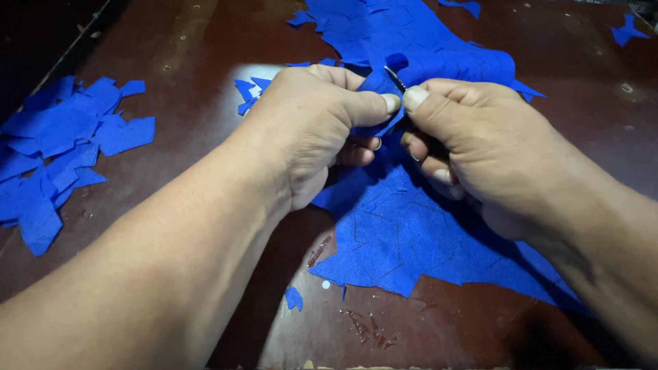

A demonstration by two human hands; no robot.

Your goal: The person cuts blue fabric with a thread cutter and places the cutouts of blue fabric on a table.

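A large sheet of blue fabric [394, 236] marked with cut lines lies on the dark brown table [199, 55] and runs from the far middle toward me. My left hand [312, 127] pinches a small fold of this fabric between thumb and fingers. My right hand [480, 147] pinches the same fold right beside it, thumb tip nearly touching the left thumb. A thin dark edge shows between the two thumbs; I cannot tell what it is. Both forearms reach in from the bottom.
A pile of cut blue fabric pieces [58, 147] lies at the left edge of the table. Small blue scraps [248, 92] sit behind my left hand, one [293, 299] near the front, another [627, 31] at the far right. Reddish smears [370, 327] mark the tabletop.
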